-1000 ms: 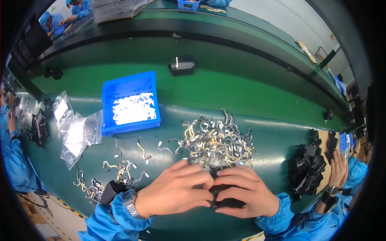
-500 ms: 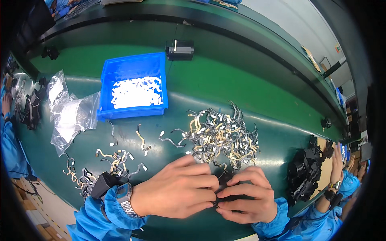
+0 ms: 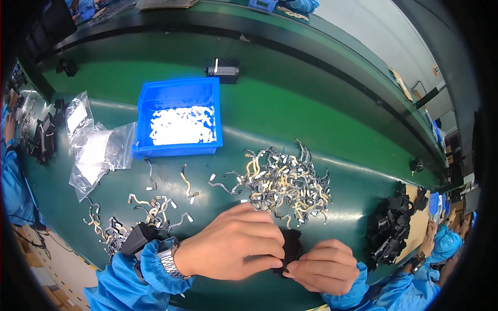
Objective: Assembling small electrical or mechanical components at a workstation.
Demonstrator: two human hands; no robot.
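Between my two hands is a dark black plastic part [image 3: 292, 244], partly covered by my fingers. My left hand [image 3: 236, 243] is closed on its left side, the back of the hand facing up. My right hand [image 3: 328, 267] pinches the lower right corner of the part with bent fingers. Whatever small piece may lie under the fingertips is hidden. Just beyond the hands lies a heap of short cable harnesses [image 3: 290, 181], in grey and cream with white connectors. By my left sleeve sits a black housing [image 3: 139, 238] beside a smaller group of harnesses [image 3: 155, 212].
A blue bin [image 3: 179, 152] holds many small white pieces [image 3: 181, 127]. Clear plastic bags [image 3: 104, 150] lie left of it. Black housings [image 3: 389, 223] are piled at the right, near a co-worker's hand [image 3: 428, 239]. Another black unit [image 3: 222, 69] stands at the back.
My right hand has shifted slightly down, its fingers drawn together at the part's lower corner, baring more of the part. The whole view has shifted a little. The co-worker's raised hand at right has lowered.
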